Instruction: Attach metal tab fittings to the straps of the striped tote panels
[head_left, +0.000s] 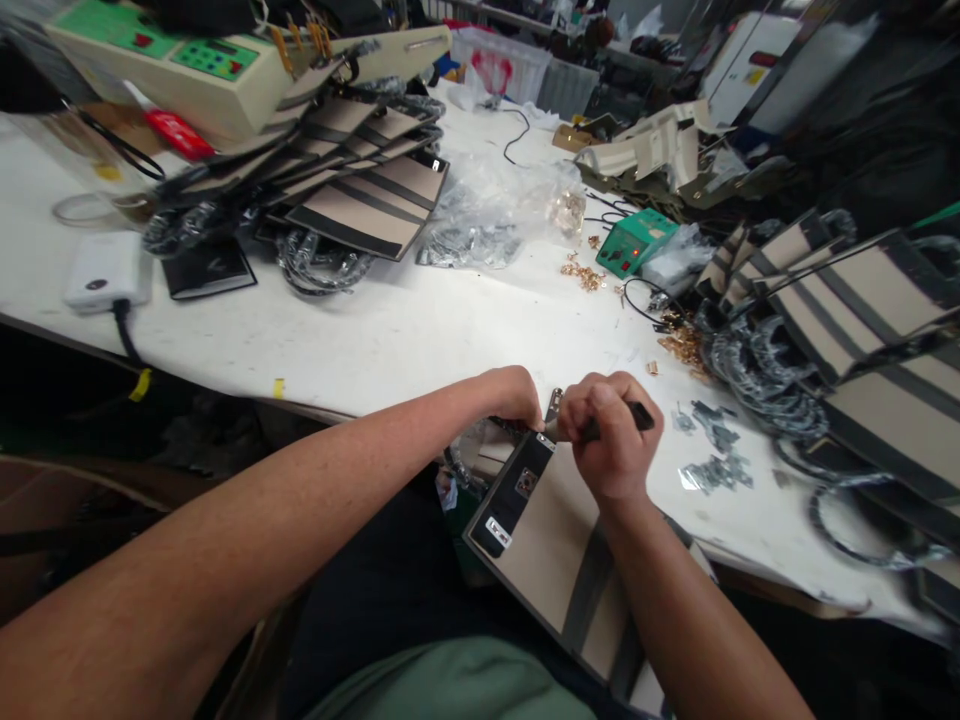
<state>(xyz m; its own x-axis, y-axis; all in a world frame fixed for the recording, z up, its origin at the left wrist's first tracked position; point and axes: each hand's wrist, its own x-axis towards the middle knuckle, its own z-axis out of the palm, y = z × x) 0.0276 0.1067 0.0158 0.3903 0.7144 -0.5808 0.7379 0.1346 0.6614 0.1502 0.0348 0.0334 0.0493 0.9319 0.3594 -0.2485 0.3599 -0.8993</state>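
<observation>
Across my lap and the table's front edge lies a beige bag panel (562, 510) with dark stripes. Along its upper left side runs a black strip (514, 495) bearing a small square metal fitting (527, 482) and a white label (497, 533). My left hand (517, 395) is curled at the far end of this strip, its fingers mostly hidden. My right hand (611, 430) is closed around a dark-handled tool (640, 415), whose narrow end points left at the strip's end, close to my left fingers. The tool's exact kind is not clear.
Striped bag panels with plastic-wrapped handles are piled at left (367, 200) and right (847, 300). A green box (636, 240) stands near scattered gold-coloured parts (585, 275). Clear plastic scraps (716, 450) lie right of my hands. A white device (107, 270) sits far left.
</observation>
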